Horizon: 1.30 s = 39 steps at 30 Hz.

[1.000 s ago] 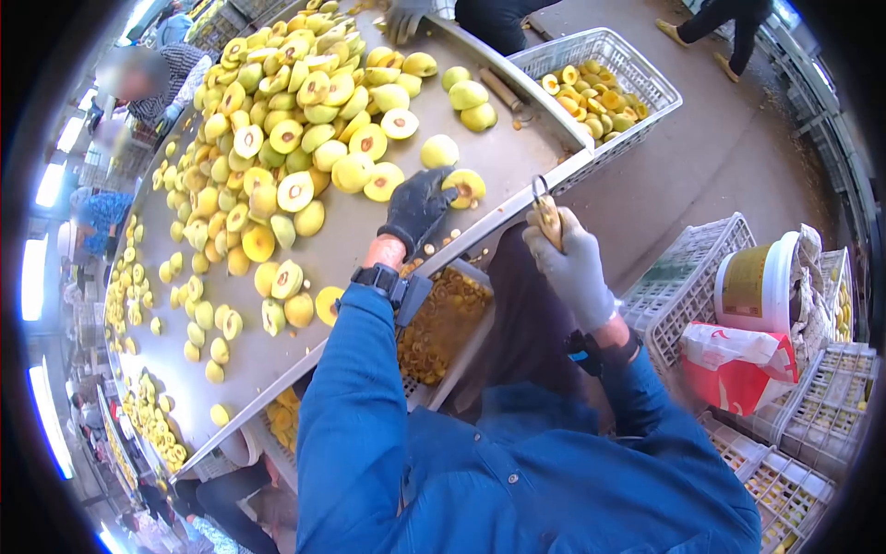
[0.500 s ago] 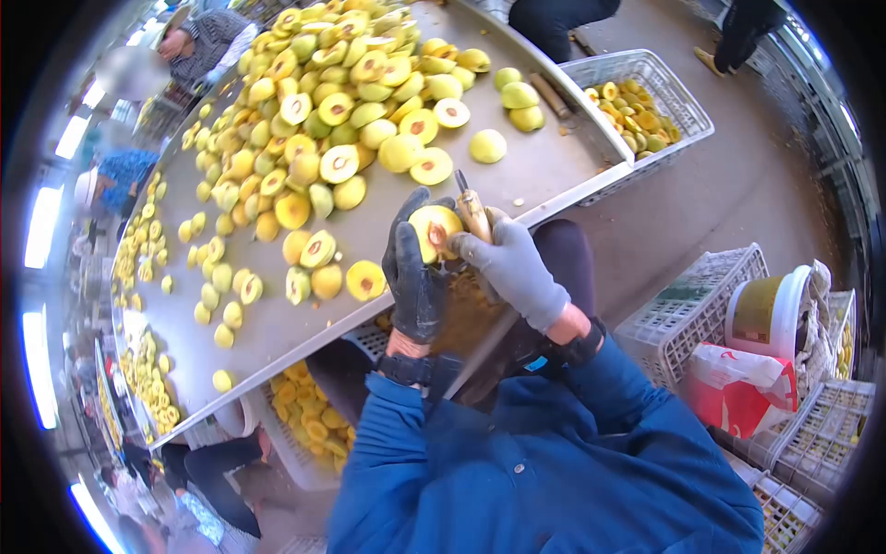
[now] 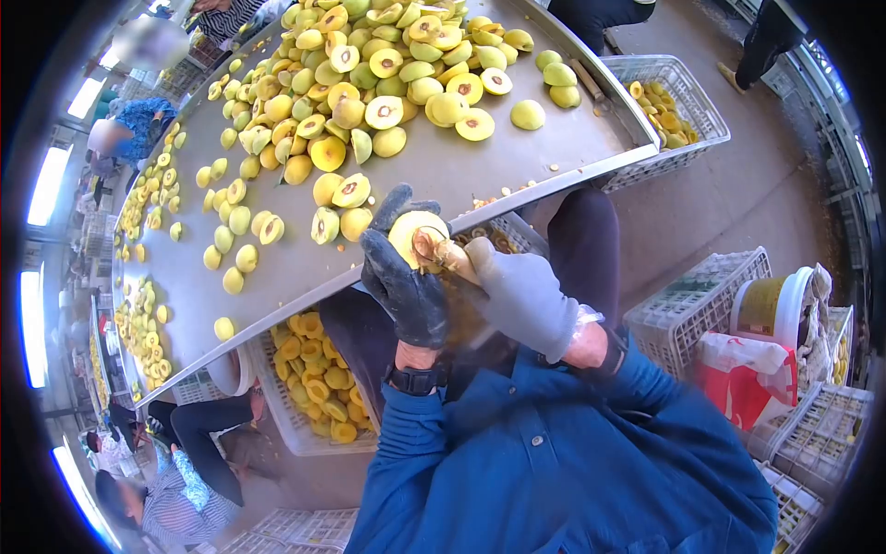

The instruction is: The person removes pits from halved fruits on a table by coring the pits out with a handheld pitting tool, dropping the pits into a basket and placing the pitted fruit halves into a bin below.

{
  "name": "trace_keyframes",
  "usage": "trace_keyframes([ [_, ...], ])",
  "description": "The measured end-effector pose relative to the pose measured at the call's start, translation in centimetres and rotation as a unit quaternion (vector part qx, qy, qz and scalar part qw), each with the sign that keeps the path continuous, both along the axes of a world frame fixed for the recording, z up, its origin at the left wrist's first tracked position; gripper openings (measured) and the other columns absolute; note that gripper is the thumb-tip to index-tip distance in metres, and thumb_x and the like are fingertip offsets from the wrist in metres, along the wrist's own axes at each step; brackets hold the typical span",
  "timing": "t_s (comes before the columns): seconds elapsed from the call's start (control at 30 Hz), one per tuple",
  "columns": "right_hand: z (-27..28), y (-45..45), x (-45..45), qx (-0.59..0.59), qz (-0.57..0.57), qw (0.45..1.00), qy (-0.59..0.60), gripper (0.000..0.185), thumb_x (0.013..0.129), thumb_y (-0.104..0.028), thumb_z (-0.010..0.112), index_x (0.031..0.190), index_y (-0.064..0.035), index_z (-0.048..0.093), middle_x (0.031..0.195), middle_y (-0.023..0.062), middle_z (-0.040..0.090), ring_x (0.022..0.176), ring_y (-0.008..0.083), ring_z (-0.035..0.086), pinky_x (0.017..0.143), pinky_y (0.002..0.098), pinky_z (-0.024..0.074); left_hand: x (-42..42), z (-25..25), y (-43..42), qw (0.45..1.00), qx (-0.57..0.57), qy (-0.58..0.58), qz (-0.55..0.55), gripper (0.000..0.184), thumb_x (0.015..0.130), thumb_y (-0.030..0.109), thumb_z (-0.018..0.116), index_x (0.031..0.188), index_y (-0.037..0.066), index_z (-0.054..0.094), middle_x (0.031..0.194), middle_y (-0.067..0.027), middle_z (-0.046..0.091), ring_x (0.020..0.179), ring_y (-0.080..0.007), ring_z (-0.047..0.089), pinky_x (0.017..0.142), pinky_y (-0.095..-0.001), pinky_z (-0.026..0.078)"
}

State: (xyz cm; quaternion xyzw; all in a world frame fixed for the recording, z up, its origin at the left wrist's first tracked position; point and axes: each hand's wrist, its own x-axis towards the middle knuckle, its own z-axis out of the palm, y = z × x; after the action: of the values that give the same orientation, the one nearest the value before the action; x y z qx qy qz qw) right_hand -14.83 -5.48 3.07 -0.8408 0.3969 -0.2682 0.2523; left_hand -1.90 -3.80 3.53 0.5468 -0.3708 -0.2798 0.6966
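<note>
My left hand (image 3: pixel 406 277), in a dark glove, cups a yellow peach half (image 3: pixel 406 235) with its cut face up and the brown pit showing. In its grey glove, my right hand (image 3: pixel 526 295) grips a wooden-handled pitting tool (image 3: pixel 459 261). The tool's end meets the fruit at the pit; its tip is hidden there. Both hands are over my lap, just at the near edge of the metal table (image 3: pixel 572 138). Beyond them on the tabletop lies a large heap of peach halves (image 3: pixel 383 65), several with pits in them.
Below the table edge stands a crate (image 3: pixel 314 447) of peach halves. Another crate (image 3: pixel 711 129) of fruit is at the table's right corner. To my right are a stacked crate (image 3: pixel 692 295), a white bucket (image 3: pixel 780 305) and a red-white bag (image 3: pixel 743 369). Other people sit at left.
The tool has turned from pointing up and away to pressing at the pit of the peach half. My left fingers have opened wider around the fruit. The view has shifted.
</note>
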Motion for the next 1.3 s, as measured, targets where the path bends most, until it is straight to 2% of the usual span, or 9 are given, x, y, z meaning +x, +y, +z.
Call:
trace_keyframes([
  [0.4, 0.8, 1.3, -1.4, 0.163, 0.08, 0.981, -0.068, 0.027, 0.085, -0.02, 0.064, 0.098, 0.0005, 0.052, 0.07, 0.022, 0.063, 0.069, 0.0399, 0.064, 0.059, 0.0451, 0.0507, 0.5, -0.6, 1.0, 0.993, -0.033, -0.113, -0.019, 0.065, 0.102, 0.05, 0.028, 0.113, -0.007, 0.059, 0.109, -0.0163, 0.065, 0.096, -0.0261, 0.064, 0.092, -0.0391, 0.05],
  [0.5, 0.3, 1.7, -1.2, 0.339, 0.118, 0.909, -0.211, 0.027, 0.087, -0.021, 0.063, 0.099, 0.0017, 0.054, 0.067, 0.0175, 0.063, 0.063, 0.0301, 0.067, 0.058, 0.0399, 0.052, 0.8, -0.1, 1.5, 0.991, -0.02, -0.123, -0.043, 0.066, 0.102, 0.05, 0.028, 0.111, -0.006, 0.06, 0.105, -0.0157, 0.066, 0.095, -0.0254, 0.065, 0.089, -0.0374, 0.051],
  [0.6, 1.8, 1.6, -2.2, 0.287, 0.106, 0.952, -0.029, 0.027, 0.088, -0.019, 0.065, 0.106, -0.0004, 0.058, 0.075, 0.0081, 0.065, 0.066, 0.02, 0.063, 0.064, 0.0343, 0.05, 1.3, 0.1, 1.7, 0.987, 0.003, -0.133, -0.089, 0.068, 0.102, 0.052, 0.027, 0.109, -0.006, 0.062, 0.102, -0.0154, 0.067, 0.092, -0.025, 0.065, 0.086, -0.0361, 0.052],
  [0.8, 1.7, 2.1, -2.9, 0.526, 0.15, 0.813, -0.199, 0.025, 0.089, -0.02, 0.062, 0.107, -0.0019, 0.059, 0.079, 0.0036, 0.064, 0.069, 0.0135, 0.062, 0.06, 0.0328, 0.051, 2.5, 0.4, 2.0, 0.973, -0.009, -0.158, -0.165, 0.067, 0.102, 0.05, 0.027, 0.108, -0.006, 0.063, 0.096, -0.0146, 0.068, 0.087, -0.0232, 0.066, 0.082, -0.0347, 0.052],
  [0.9, 1.4, 1.5, -3.1, 0.222, 0.142, 0.965, 0.013, 0.023, 0.09, -0.02, 0.06, 0.106, -0.0026, 0.059, 0.08, 0.0034, 0.064, 0.07, 0.0113, 0.062, 0.056, 0.0306, 0.0514, 2.9, 2.1, 2.0, 0.941, 0.02, -0.278, -0.192, 0.061, 0.104, 0.043, 0.028, 0.107, -0.007, 0.063, 0.094, -0.0152, 0.068, 0.085, -0.0224, 0.065, 0.08, -0.0346, 0.052],
  [0.93, 1.4, 1.9, -2.9, 0.304, 0.143, 0.94, -0.054, 0.023, 0.09, -0.02, 0.06, 0.104, -0.0024, 0.059, 0.078, 0.0038, 0.064, 0.069, 0.0113, 0.063, 0.056, 0.03, 0.0512, 3.0, 2.3, 1.9, 0.934, 0.027, -0.3, -0.194, 0.06, 0.104, 0.042, 0.028, 0.107, -0.007, 0.063, 0.093, -0.0154, 0.068, 0.085, -0.0223, 0.065, 0.08, -0.0346, 0.051],
  [1.0, 1.8, 2.3, -2.2, 0.443, 0.14, 0.864, -0.195, 0.021, 0.09, -0.02, 0.059, 0.102, -0.002, 0.058, 0.075, 0.0046, 0.064, 0.067, 0.0113, 0.063, 0.054, 0.0289, 0.051, 1.7, 1.7, 2.2, 0.986, 0.032, -0.107, -0.125, 0.062, 0.104, 0.044, 0.025, 0.107, -0.007, 0.061, 0.099, -0.0159, 0.066, 0.088, -0.0261, 0.066, 0.085, -0.0379, 0.053],
  [1.13, 0.5, 2.7, -1.4, 0.347, 0.117, 0.914, -0.174, 0.023, 0.09, -0.022, 0.059, 0.091, 0.0006, 0.056, 0.071, 0.0209, 0.062, 0.062, 0.0345, 0.065, 0.058, 0.0396, 0.0504, -0.1, 0.5, 2.4, 0.995, -0.005, -0.074, -0.073, 0.067, 0.102, 0.054, 0.023, 0.112, -0.005, 0.056, 0.101, -0.0165, 0.064, 0.091, -0.029, 0.064, 0.086, -0.0405, 0.052],
  [1.3, 1.6, 2.5, -2.2, 0.319, 0.135, 0.931, -0.112, 0.024, 0.09, -0.022, 0.059, 0.091, 0.0018, 0.055, 0.07, 0.0194, 0.063, 0.062, 0.034, 0.065, 0.057, 0.0396, 0.0499, 1.1, 0.8, 3.0, 0.988, 0.027, -0.116, -0.099, 0.068, 0.101, 0.057, 0.025, 0.107, -0.003, 0.057, 0.091, -0.0153, 0.065, 0.08, -0.0274, 0.064, 0.077, -0.0388, 0.054],
])
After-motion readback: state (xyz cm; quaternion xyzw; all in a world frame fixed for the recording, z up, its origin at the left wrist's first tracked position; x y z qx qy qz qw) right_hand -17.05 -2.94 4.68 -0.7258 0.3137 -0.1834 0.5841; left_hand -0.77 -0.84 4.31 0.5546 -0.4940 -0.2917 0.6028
